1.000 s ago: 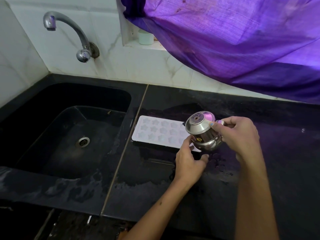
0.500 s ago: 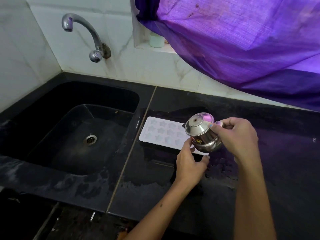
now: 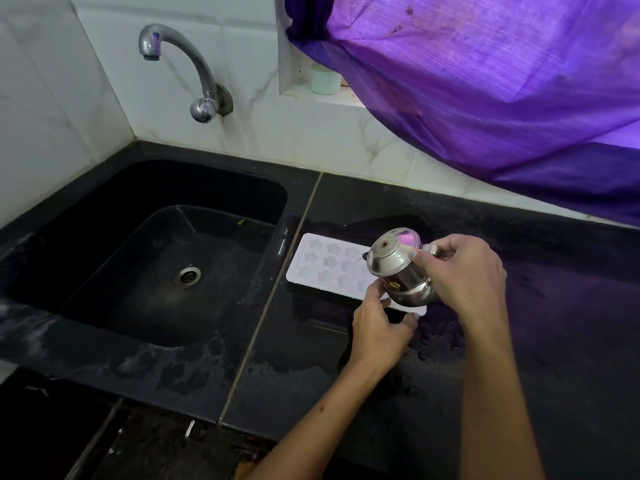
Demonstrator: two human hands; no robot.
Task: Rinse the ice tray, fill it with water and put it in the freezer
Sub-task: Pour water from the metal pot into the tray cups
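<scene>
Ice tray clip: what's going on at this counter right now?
A person is filling the tray, which lies flat on the black counter just right of the sink. The right hand holds a small steel pot tipped over the tray's right end. The left hand steadies the tray's near edge. The tap is not running. No stream of water can be made out.

two bare forearms reach in from the lower edge, no sleeves, watch or bracelets visible on either. the left hand (image 3: 379,327) carries no rings; a small dark mark sits on its forearm. the right hand (image 3: 464,271) shows a thumbnail painted pale blue, with another nail tinted a light, pinkish shade.
</scene>
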